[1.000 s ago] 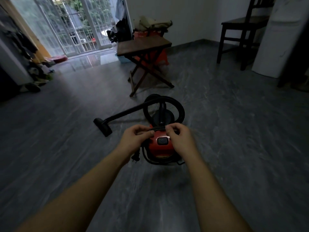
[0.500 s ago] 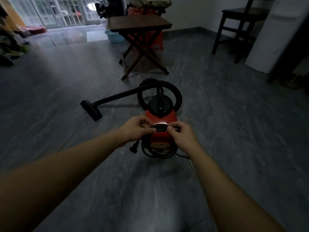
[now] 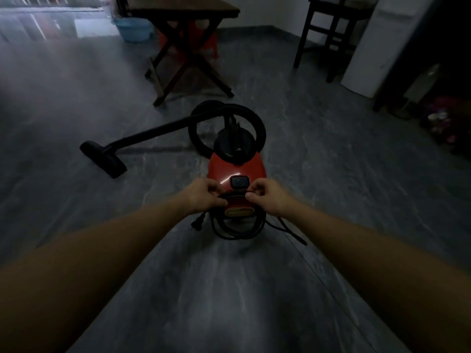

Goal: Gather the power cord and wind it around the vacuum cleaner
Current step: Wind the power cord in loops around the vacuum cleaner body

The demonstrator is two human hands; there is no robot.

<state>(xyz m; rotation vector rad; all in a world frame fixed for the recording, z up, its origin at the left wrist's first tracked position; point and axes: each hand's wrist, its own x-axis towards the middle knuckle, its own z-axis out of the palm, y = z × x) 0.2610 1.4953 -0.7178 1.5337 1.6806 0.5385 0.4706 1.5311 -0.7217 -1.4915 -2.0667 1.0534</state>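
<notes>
Both hands are closed on the power cord (image 3: 235,193) at the near end of the vacuum cleaner (image 3: 235,171). The left hand (image 3: 204,198) pinches the black strand between thumb and fingers on the left side of the red body, and the right hand (image 3: 270,198) pinches it on the right side, so a short arc of cord spans from one grip to the other across the top of the housing, just below the dark switch (image 3: 239,181). Below the hands, the rest of the cord hangs in loops around the near end of the body, resting on the grey floor (image 3: 229,289). The plug (image 3: 198,222) dangles under the left wrist, just beside those loops, and one loose stretch of cord trails away to the right along the floor. Beyond the hands, the black hose (image 3: 257,128) curls in a ring above the far end of the vacuum, and its wand runs left to the floor nozzle (image 3: 103,157), which lies flat on the floor well apart from the body. Farther back stand a folding wooden table (image 3: 188,11) and a dark chair (image 3: 331,29).
</notes>
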